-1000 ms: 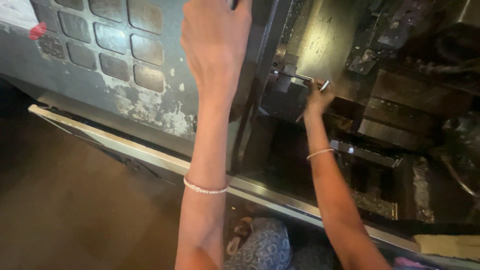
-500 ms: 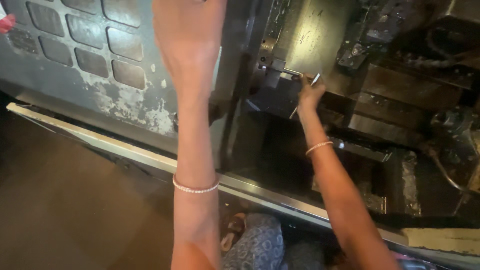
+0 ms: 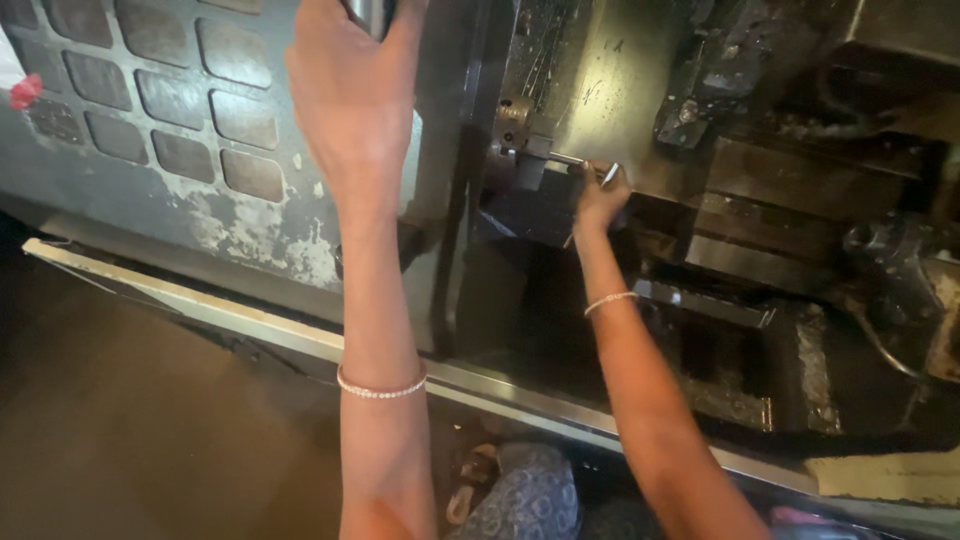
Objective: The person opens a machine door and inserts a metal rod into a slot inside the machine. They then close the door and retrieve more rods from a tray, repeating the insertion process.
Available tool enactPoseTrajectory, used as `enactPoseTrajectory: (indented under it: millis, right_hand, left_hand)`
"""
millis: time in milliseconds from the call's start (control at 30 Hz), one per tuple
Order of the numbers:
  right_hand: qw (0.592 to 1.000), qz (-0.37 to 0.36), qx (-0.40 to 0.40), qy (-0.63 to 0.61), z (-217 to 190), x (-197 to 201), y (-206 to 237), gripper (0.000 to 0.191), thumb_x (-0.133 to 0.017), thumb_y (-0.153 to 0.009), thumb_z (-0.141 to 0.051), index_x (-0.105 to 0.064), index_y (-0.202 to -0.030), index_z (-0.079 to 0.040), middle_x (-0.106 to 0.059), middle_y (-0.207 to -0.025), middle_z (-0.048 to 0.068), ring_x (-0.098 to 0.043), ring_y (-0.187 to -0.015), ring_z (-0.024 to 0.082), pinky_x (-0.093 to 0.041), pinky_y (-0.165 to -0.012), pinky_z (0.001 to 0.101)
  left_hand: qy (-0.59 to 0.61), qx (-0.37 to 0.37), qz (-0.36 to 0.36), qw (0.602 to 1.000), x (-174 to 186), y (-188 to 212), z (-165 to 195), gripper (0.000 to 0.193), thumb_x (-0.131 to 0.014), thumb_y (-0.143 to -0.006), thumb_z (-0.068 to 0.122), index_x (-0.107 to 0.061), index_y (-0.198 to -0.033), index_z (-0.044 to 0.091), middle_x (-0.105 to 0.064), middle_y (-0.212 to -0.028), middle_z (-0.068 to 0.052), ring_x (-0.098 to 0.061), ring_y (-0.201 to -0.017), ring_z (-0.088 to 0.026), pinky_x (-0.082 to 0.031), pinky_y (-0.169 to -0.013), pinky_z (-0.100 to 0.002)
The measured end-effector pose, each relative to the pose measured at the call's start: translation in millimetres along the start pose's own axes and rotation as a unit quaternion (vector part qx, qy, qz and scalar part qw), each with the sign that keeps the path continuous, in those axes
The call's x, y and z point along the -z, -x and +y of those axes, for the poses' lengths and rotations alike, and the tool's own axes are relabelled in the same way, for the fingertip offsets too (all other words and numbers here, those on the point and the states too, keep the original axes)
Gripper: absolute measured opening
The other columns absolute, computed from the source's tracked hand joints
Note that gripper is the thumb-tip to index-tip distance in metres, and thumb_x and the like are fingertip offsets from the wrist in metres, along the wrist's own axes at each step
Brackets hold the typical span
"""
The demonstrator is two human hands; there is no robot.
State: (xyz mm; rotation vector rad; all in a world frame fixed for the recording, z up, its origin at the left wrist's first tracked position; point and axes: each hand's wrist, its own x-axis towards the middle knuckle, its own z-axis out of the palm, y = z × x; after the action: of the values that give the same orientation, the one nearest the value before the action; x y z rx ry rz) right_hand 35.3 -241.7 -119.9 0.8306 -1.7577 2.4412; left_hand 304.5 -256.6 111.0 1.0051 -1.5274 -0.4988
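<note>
Grey machine enclosure, worn paint. Left hand (image 3: 350,110) wraps a dark handle (image 3: 368,12) at top edge; right hand (image 3: 598,195) grips thin steel hex key (image 3: 580,163) seated in tool block (image 3: 520,140). Tightening step, probably; next calls for steady torque.

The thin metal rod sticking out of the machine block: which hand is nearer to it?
Right. The right hand is closed around the thin metal rod inside the machine. The left hand is well off to its left, gripping a dark handle by the door panel.

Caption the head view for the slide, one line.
Right hand grips a thin metal hex key inside a grey machine tool; left hand holds a dark handle above.
</note>
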Motion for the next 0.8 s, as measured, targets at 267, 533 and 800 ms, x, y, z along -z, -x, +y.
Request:
enactPoseTrajectory:
  millis: [267,533,800]
  right_hand:
    - [0.999,-0.048,0.016,-0.017,-12,-3,-2,0.015,-0.077,-0.092,-0.002,-0.064,-0.096,-0.006,-0.074,-0.084,0.008,-0.075,-0.073,0.017,-0.061,-0.068,0.0301]
    - [0.88,-0.092,-0.442,-0.151,-20,47,44,0.02,-0.076,-0.089,-0.021,-0.061,-0.1,-0.015,-0.073,-0.083,0.007,-0.044,-0.044,0.009,-0.029,-0.037,0.0232]
    - [0.893,-0.123,-0.376,-0.214,-48,147,71,0.019,-0.073,-0.092,-0.012,-0.062,-0.108,-0.013,-0.071,-0.094,0.008,-0.044,-0.048,0.007,-0.031,-0.04,0.0217]
  left_hand:
    - [0.014,0.01,-0.003,1.0,-5,-2,0,0.042,-0.07,-0.092,0.041,-0.064,-0.115,0.007,-0.078,-0.094,-0.012,-0.075,-0.085,-0.034,-0.056,-0.077,-0.04]
    - [0.03,-0.088,-0.003,0.996,-19,-10,-36,0.042,-0.073,-0.101,0.039,-0.062,-0.125,0.006,-0.079,-0.103,-0.015,-0.074,-0.099,-0.039,-0.057,-0.082,-0.043]
    - [0.349,0.025,-0.301,0.887,-4,-8,-95,0.043,-0.073,-0.097,0.019,-0.051,-0.13,0.0,-0.064,-0.08,-0.009,-0.067,-0.066,-0.02,-0.059,-0.059,-0.032]
